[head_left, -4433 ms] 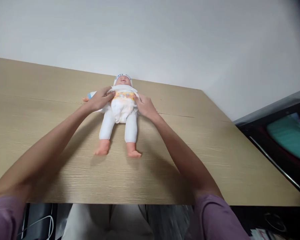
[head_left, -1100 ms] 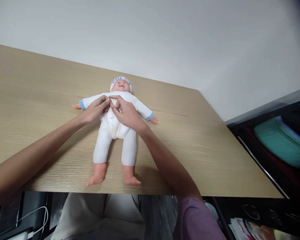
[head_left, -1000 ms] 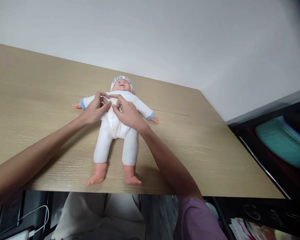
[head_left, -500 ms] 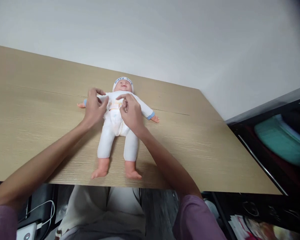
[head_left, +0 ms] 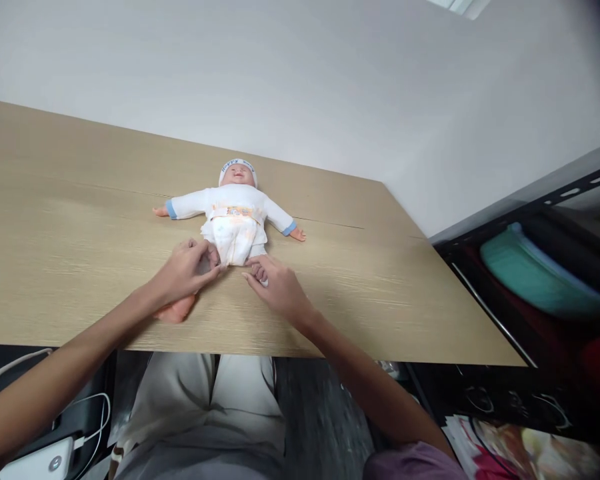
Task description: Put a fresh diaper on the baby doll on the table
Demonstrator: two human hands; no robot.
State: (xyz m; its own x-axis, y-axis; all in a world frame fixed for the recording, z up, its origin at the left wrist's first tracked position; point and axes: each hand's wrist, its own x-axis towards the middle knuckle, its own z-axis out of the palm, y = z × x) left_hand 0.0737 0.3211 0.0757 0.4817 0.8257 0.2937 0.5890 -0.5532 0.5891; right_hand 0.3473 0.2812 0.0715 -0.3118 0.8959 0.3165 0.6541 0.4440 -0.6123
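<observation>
A baby doll point(head_left: 233, 213) in a white suit and cap lies on its back on the wooden table point(head_left: 60, 253), arms spread, a white diaper with an orange band point(head_left: 234, 233) around its hips. My left hand point(head_left: 186, 268) is closed around the doll's left-side leg, whose pink foot shows below my wrist. My right hand point(head_left: 275, 285) is closed around the other leg and hides it.
The table's near edge runs just below my hands, with my lap under it. A dark shelf unit point(head_left: 540, 280) holding a teal object point(head_left: 535, 270) stands to the right. A white cable and a white device point(head_left: 40, 460) lie at the lower left.
Both hands have dropped from the doll's chest and waist to its legs. The suit no longer covers the diaper, whose orange band now shows in full.
</observation>
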